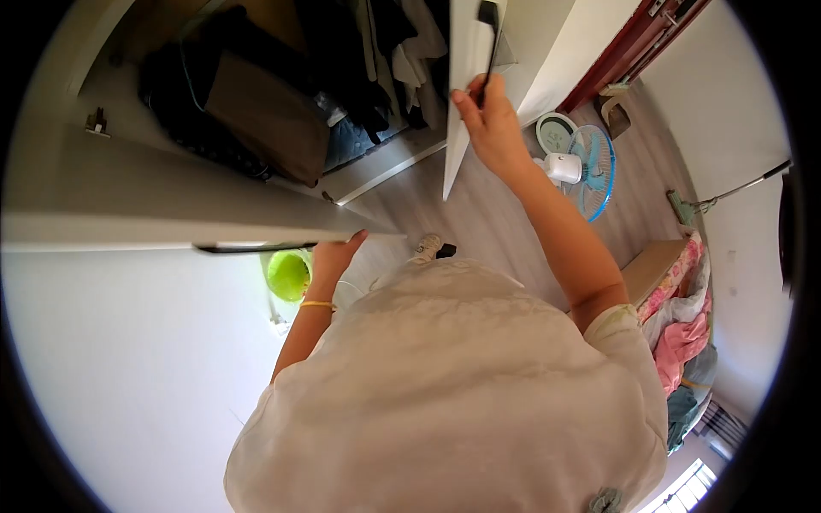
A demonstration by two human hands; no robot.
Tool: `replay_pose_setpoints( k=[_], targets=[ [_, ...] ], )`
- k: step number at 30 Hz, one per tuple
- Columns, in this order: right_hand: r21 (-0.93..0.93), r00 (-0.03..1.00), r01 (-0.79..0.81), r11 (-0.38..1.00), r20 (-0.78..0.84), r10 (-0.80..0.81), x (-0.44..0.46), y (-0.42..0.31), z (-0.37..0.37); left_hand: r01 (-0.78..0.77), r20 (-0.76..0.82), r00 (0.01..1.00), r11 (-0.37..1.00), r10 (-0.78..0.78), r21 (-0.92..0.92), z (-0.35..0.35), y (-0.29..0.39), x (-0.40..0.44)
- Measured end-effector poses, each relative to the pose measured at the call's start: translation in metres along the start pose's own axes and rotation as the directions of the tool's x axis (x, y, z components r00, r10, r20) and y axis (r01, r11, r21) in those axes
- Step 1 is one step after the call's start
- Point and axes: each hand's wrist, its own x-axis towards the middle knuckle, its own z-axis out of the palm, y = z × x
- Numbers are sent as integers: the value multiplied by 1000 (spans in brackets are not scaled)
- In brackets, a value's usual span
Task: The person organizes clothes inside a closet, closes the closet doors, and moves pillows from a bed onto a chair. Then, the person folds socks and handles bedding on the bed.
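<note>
Two white wardrobe doors stand swung out from the cabinet, one on each side. My left hand [336,261] grips the edge of the left door [171,214], thumb on top, near the end of its long black handle [248,249]; the other fingers are mostly hidden. On the right, my right hand [492,124] is closed around the edge of the right door [457,158], by its black handle [489,43]. Between the doors, dark clothes [342,60] hang inside the wardrobe, beside a brown bag-like item [265,115].
A green bin [289,275] stands below my left hand. Past the right door are a blue-rimmed fan [590,171], a round basin [556,132], a dustpan [613,115] and a mop [684,207]. Pink bedding [682,346] is piled at right.
</note>
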Motion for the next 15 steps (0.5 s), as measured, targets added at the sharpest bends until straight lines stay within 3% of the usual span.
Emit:
replay_pose_setpoints(
  k=[4, 6, 10, 15],
  targets=[
    [26, 997, 20, 999, 76, -22, 20, -6, 36, 127, 133, 984, 991, -121, -36, 16, 9, 59],
    [31, 990, -24, 999, 143, 20, 31, -6, 49, 14, 80, 997, 997, -8, -71, 23, 11, 86],
    [-36, 992, -36, 999, 123, 40, 47, -7, 69, -2, 164, 985, 962, 49, -273, 37, 11, 143],
    [53, 981, -36, 998, 190, 25, 48, -10, 71, -144, 140, 976, 979, 164, -141, 30, 34, 180]
  ],
)
